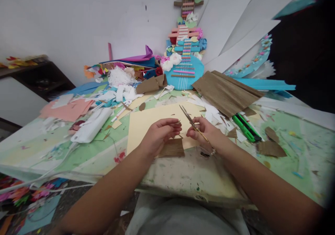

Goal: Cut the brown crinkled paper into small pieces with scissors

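1 pair of scissors (pixel 188 117) slants toward upper left, gripped by the right hand (pixel 207 131); the left hand (pixel 165 132), hold unclear, lies nearer the brown paper (pixel 172 149).

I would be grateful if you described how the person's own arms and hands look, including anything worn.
The left forearm and right forearm show no sleeves. The left hand and right hand are ungloved, with no clear markings. Below, pale grey clothing covers the lap.
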A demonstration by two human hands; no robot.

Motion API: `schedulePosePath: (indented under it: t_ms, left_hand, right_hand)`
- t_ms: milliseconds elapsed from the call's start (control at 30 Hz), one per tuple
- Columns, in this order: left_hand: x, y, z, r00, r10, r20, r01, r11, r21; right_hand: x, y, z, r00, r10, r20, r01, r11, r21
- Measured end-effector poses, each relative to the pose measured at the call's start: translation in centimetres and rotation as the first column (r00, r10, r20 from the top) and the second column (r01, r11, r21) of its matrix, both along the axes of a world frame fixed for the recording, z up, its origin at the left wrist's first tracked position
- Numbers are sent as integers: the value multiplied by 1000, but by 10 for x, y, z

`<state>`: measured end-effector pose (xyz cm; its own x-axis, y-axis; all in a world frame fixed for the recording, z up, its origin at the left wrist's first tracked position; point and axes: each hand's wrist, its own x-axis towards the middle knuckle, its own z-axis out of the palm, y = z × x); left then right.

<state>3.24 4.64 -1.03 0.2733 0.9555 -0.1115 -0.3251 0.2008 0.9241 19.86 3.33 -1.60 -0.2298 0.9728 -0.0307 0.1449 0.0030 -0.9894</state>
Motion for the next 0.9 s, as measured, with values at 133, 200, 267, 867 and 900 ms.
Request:
schedulePosePath:
  t_ms: [133,200,267,867,900]
  left_hand:
    - [0,2,-4,988,106,-109,-90,985,146]
    - [-2,4,-7,955,199,-222,-144,960,241]
    - [-6,6,-9,893,305,-330,-183,918,352]
    - [-1,3,-5,957,225,-181,-165,940,299]
    - [-1,2,-5,962,222,-158,-168,940,297]
  right_hand:
    - [1,0,-4,953,-131,274,103,988,115]
    - [1,-3,-1,884,-225,409,156,968,195]
    - [0,-5,3,808,-285,515,178,952,248]
    - [-4,-12,16,747,-147,649,-105,937,334]
    - [-4,-12,16,741,-153,654,-116,930,350]
